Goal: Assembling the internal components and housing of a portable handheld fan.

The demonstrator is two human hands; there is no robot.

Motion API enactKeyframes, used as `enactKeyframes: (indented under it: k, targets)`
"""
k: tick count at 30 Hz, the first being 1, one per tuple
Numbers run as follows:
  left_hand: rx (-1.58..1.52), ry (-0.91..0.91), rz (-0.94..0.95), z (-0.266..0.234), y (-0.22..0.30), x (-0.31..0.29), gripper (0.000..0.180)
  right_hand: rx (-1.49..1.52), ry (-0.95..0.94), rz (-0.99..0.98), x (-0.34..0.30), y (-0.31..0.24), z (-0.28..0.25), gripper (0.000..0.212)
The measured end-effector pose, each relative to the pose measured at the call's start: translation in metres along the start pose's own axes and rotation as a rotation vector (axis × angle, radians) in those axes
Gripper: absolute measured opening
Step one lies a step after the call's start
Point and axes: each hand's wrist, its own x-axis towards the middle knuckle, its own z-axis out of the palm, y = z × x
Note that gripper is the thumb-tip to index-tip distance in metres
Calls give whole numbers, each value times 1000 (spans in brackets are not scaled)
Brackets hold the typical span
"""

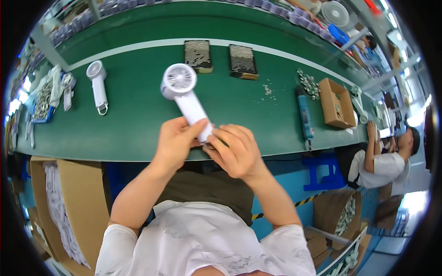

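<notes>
A white handheld fan is held over the near edge of the green worktable, its round caged head pointing away from me and tilted left. My left hand grips the handle's lower end, thumb laid along it. At the handle's bottom, the fingers of my right hand are bent and pinch at the tip, where a small loop partly shows. Exactly what the right fingertips hold is hidden. Another white handheld fan lies to the left, with a loop at its handle end.
Two dark trays of small parts lie at the back. Rightward are a teal electric screwdriver, a pile of small parts and a cardboard box. A large carton stands lower left. A co-worker sits at right.
</notes>
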Motion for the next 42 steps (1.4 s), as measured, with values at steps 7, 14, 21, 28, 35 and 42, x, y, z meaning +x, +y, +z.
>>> enactKeyframes:
  k: [7, 14, 21, 28, 35, 42]
  targets:
    - [25, -113, -8, -52, 21, 7, 41, -626, -440, 42, -45, 153, -157, 46]
    - [68, -134, 52, -66, 29, 26, 39, -458, -853, -241, -70, 216, -165, 48]
    - [23, -123, 9, -68, 37, 45, 31, -371, -738, -252, -56, 238, -157, 45]
    - [16, -96, 56, -72, 54, 75, 29, 274, 407, 100, -18, 205, -112, 48]
    - [-28, -48, 91, -80, 51, 115, 27, 602, 501, 785, 132, 132, -13, 30]
    - [-20, -69, 14, -87, 45, 113, 27, 839, 329, 744, 178, 135, 58, 52]
